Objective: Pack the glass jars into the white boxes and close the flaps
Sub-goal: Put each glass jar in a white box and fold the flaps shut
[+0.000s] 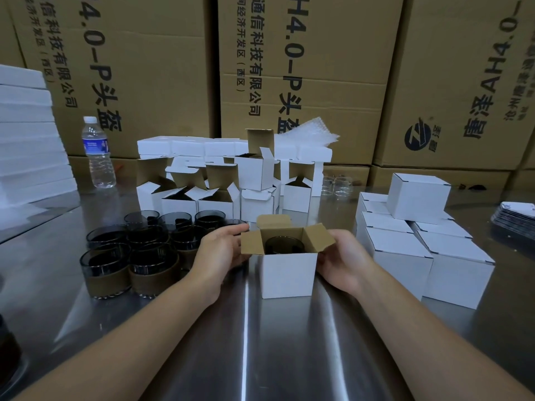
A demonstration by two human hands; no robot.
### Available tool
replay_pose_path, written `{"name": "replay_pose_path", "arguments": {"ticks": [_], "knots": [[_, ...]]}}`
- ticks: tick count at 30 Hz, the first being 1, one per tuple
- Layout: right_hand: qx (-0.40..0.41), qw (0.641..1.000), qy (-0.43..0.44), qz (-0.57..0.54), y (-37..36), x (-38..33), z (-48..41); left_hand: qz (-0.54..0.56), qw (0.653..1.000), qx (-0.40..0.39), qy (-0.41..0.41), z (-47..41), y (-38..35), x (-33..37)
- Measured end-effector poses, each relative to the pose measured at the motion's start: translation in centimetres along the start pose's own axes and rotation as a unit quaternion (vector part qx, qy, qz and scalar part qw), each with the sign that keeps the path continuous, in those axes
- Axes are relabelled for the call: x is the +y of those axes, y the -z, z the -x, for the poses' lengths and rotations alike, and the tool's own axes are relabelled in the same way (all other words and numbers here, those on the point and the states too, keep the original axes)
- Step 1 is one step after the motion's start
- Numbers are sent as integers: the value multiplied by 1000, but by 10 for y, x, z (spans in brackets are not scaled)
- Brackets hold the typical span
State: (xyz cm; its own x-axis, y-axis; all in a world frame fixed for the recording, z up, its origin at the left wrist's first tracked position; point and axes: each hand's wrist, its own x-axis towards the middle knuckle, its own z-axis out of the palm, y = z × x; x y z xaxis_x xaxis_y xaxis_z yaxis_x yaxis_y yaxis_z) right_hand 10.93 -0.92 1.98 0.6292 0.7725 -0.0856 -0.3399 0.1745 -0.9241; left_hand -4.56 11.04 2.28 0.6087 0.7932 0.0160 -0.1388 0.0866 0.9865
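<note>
Presently, item in hand: one white box [288, 274], upright on the counter [289, 357], top open, four brown-lined flaps spread outward.

Contents: one dark glass jar [284, 246], seated inside the box, rim below the flap line, upright.

Left hand [223, 250]: against the box's left side, fingers curled at the left flap [252, 242]. Grip partly closed on that flap and wall; how firm the pinch is cannot be told.

Right hand [341, 260]: against the box's right side, thumb under the right flap [318, 237]. Grip likewise loosely closed around flap and wall.

Governing relation: both hands flank the box at equal nearness, one per side flap. The side flaps hinge left and right and must fold inward toward the jar. The lid flap [273, 220] hinges on the far edge, standing up beyond the jar, so it would come down toward the person after the side flaps. Neither hand is nearer to it; either would have to reach over the opening.

Stock, left of the box: a cluster of unpacked jars [130, 250], some with brown sleeves, near the left hand.

Stock, behind the box: open empty boxes [202, 195], flaps up.

Stock, right of the box: closed boxes [419, 241], stacked.

Judged status: jar loaded, flaps not yet closed.
</note>
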Motion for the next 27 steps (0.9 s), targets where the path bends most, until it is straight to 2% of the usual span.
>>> {"name": "replay_pose_path", "arguments": {"ticks": [3,9,16,27], "knots": [[-15,1000,0,-3,1,0,0,35,999,-2,2,-1,3,-2],[-48,999,13,14,1,0,0,78,994,-75,18,-13,7,-11],[-91,995,36,14,2,0,-2,9,988,-155,13,-11,7,-14],[-107,994,-4,-13,3,2,-1,-71,991,-112,4,-13,5,-14]]}}
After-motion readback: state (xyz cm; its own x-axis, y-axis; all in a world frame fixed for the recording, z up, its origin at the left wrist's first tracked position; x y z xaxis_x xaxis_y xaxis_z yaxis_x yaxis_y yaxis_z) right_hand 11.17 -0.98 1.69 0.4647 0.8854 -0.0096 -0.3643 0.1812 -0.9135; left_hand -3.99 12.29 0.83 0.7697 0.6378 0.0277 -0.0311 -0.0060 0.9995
